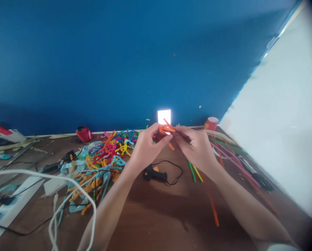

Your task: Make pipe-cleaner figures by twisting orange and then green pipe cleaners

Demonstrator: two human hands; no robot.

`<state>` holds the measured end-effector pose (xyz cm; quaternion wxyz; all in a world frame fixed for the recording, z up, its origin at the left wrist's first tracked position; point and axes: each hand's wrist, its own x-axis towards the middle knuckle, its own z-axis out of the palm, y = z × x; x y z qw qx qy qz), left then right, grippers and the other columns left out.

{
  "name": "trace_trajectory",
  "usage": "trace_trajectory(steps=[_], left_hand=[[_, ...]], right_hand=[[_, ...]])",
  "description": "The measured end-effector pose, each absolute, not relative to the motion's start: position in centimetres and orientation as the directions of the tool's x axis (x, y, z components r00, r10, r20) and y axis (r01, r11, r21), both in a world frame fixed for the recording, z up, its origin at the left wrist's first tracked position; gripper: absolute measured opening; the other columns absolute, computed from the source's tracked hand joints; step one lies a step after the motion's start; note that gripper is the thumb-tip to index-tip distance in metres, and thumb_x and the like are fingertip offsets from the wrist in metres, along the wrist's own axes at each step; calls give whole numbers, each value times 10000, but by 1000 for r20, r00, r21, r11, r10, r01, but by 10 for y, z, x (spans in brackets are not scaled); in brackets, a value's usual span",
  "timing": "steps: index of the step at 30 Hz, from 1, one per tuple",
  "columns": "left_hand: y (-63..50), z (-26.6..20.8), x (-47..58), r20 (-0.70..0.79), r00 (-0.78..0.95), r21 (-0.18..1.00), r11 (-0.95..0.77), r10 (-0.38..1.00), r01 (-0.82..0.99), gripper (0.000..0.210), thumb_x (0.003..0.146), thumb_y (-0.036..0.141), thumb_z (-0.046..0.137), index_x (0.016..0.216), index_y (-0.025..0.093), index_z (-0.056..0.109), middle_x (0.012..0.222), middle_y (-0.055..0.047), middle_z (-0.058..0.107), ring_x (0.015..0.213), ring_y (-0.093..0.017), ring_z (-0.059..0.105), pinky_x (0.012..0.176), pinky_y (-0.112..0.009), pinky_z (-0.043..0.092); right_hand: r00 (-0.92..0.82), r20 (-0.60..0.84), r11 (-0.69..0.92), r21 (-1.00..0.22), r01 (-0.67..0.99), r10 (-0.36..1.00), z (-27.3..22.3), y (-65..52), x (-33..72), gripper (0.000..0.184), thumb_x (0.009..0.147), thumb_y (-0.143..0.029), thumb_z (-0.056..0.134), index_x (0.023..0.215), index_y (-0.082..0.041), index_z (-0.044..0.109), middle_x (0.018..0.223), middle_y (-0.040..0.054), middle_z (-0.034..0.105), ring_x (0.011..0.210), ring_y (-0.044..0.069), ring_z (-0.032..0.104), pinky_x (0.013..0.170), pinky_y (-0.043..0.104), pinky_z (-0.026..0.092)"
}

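Between my two hands is a bent orange pipe cleaner, raised above the table in front of a bright phone screen. My left hand pinches its left side with thumb and fingers. On the other side, my right hand grips the right end, its fingers closed and partly hidden. One tip sticks up and another piece hangs below the fingers. Under the hands lies a black glue gun with its cord looped to the right. Green and yellow pipe cleaners show beneath my right hand.
A tangled heap of coloured pipe cleaners covers the table's left part. White cables and a power strip lie nearer left. Pink strips and black pens are at right, near a red roll. A blue wall stands behind.
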<state>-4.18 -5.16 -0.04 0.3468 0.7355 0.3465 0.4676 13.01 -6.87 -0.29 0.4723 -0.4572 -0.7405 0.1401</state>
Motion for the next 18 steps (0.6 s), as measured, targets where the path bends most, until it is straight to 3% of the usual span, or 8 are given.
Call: trace_trajectory(steps=[2,4,7,9,13,16,18], left_hand=[[-51,-2,-40,501,272,816,-553,821,167,231,905,383,657,1039,196,639,903,-30,679,766,-142,611,663,-244,453],[-49,-4,-39,580,228,752,-622,782,220,274,903,388,664,1113,213,644,1017,-50,662,862,-155,615,692,-248,470],[-48,-6,-39,674,237,646,-714,700,270,368,935,378,622,1277,245,591,1279,-96,584,1168,-218,555,898,-315,487],[-48,-8,-36,655,277,664,-711,703,232,340,987,390,526,1284,231,573,1279,-111,584,1201,-223,541,982,-353,461],[-55,-11,-28,508,295,807,-567,809,165,408,1037,453,346,1148,174,621,904,-74,646,834,-166,610,811,-315,502],[-59,-10,-25,401,307,874,-461,863,152,475,1028,504,333,1158,152,625,697,-22,587,594,-125,529,581,-262,459],[-61,-8,-26,356,281,900,-408,891,154,504,1020,530,338,1180,148,625,651,-6,561,537,-112,489,505,-238,414]], right_hand=[[-144,479,498,-800,335,866,-1,-69,129,181,946,-265,557,928,-183,717,642,-8,656,534,124,615,549,245,452],[-200,378,408,-902,139,904,1,-69,126,189,935,-316,590,892,-171,703,649,-8,654,493,109,599,486,227,441],[-269,283,284,-958,-34,921,3,-72,123,247,925,-380,618,828,-163,680,646,-6,655,453,88,577,436,206,418],[-281,279,265,-960,-87,918,3,-74,122,245,914,-379,638,803,-162,671,644,-7,656,443,82,572,430,202,419],[-244,320,320,-946,-42,915,2,-76,121,186,905,-338,638,871,-163,690,618,-18,631,443,91,558,436,218,427],[-251,365,404,-906,127,897,1,-78,121,199,937,-311,577,849,-165,678,637,-8,624,535,108,578,502,234,435],[-297,370,442,-866,232,880,0,-80,120,216,959,-292,531,827,-170,649,664,-1,634,577,111,576,536,240,425]])
